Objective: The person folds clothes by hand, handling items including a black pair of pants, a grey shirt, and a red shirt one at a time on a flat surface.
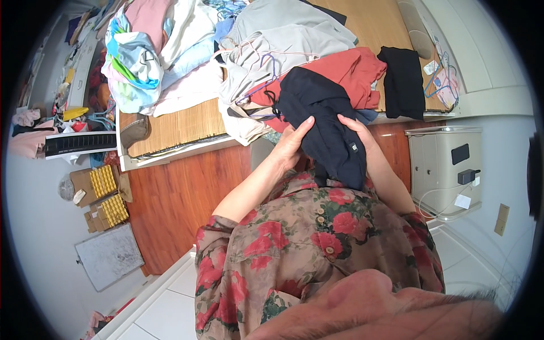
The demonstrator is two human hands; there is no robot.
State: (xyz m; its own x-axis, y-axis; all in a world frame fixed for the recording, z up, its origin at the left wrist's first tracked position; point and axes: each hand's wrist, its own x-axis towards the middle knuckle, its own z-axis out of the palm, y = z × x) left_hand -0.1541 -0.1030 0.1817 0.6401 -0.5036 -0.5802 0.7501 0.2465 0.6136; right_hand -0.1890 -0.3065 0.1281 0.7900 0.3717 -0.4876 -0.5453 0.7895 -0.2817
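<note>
The dark garment [328,130], judged soft, light and limp, is grasped at its upper edges by the left hand [292,141] and right hand [358,131] beside the bed's [187,122] near edge.

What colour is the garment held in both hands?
Dark navy, nearly black; the garment shows in the head view.

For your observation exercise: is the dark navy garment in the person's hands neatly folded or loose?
Loose. The dark navy garment hangs bunched and draped between the left hand and right hand, without flat, squared edges.
</note>
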